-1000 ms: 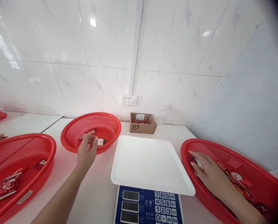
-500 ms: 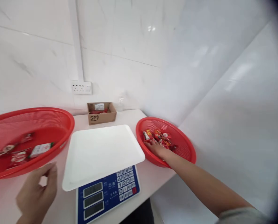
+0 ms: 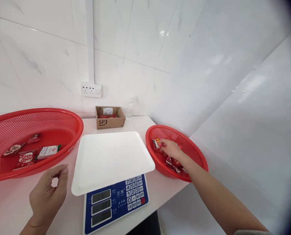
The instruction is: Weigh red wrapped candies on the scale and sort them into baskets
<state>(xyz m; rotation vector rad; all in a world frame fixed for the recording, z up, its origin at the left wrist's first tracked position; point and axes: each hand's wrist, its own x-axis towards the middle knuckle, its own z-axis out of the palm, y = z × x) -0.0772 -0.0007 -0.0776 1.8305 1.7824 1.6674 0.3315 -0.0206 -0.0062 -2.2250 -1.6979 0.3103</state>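
My right hand [image 3: 171,148] reaches over the smaller red basket [image 3: 196,153] on the right, its fingers pinched on a small red-wrapped candy [image 3: 162,144]. Several more wrapped candies [image 3: 176,163] lie beneath it, partly covered by the hand and forearm. At the lower left, my left hand [image 3: 47,192] hovers over the table with thumb and fingertips together, and nothing shows in them. It is close to the larger red basket [image 3: 69,130], which holds several red and white packets [image 3: 26,157]. Between my hands stands a blue scale [image 3: 118,202] with a bare white pan [image 3: 113,160].
A brown cardboard box [image 3: 111,123] with red packets in it stands near the wall. Beside it is a clear plastic bottle [image 3: 130,107]. A socket [image 3: 91,90] is fixed on the tiled wall. The white table [image 3: 140,122] ends near the right basket.
My right hand has lifted slightly from the candies, with a red-wrapped one now between its fingers. The left hand keeps its pinched shape. The whole view has shifted a little.
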